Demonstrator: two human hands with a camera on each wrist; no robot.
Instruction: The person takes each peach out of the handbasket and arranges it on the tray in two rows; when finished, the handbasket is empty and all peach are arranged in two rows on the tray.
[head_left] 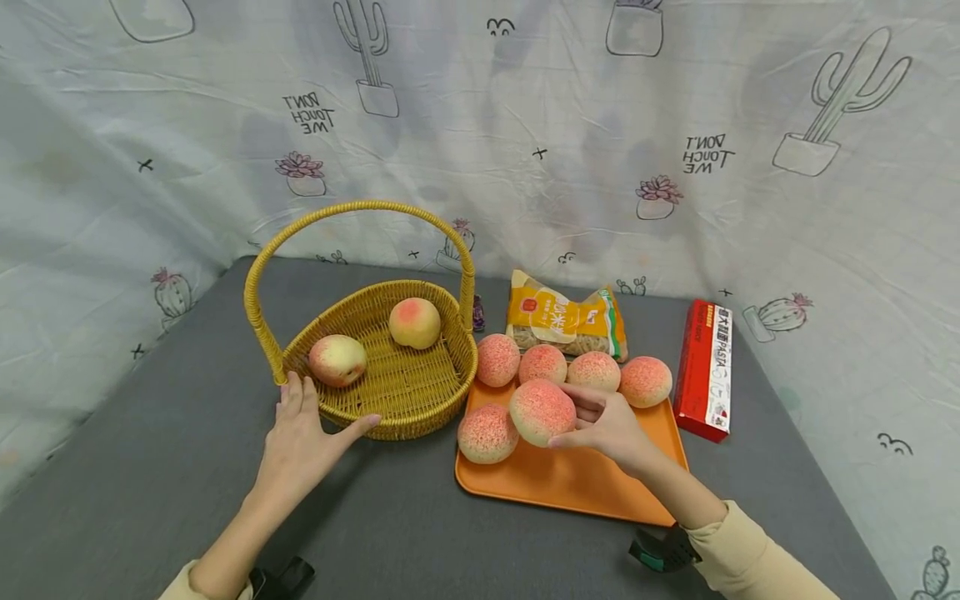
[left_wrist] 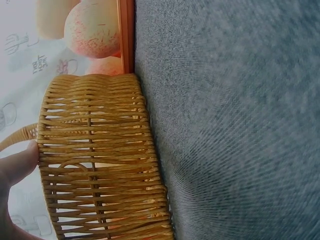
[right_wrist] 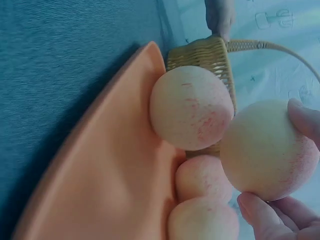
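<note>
My right hand (head_left: 611, 425) holds a pink-speckled peach (head_left: 542, 412) between thumb and fingers, above an orange tray (head_left: 577, 479). In the right wrist view, this peach (right_wrist: 267, 150) is raised beside another peach (right_wrist: 192, 107) on the tray. Several more peaches line the tray's back, one of them at its left end (head_left: 498, 360). To the left stands a yellow wicker basket (head_left: 397, 429) with a tall arched handle. Two peaches lie inside it, a reddish-yellow one (head_left: 337, 360) and a paler one (head_left: 415, 323). My left hand (head_left: 300, 442) touches the basket's near-left rim with spread fingers and thumb.
Behind the tray lies a yellow food packet (head_left: 566, 317). A red and white pasta box (head_left: 703, 371) stands to the tray's right. Grey cloth (head_left: 420, 525) covers the table, and a patterned white curtain (head_left: 510, 167) hangs behind and along the sides.
</note>
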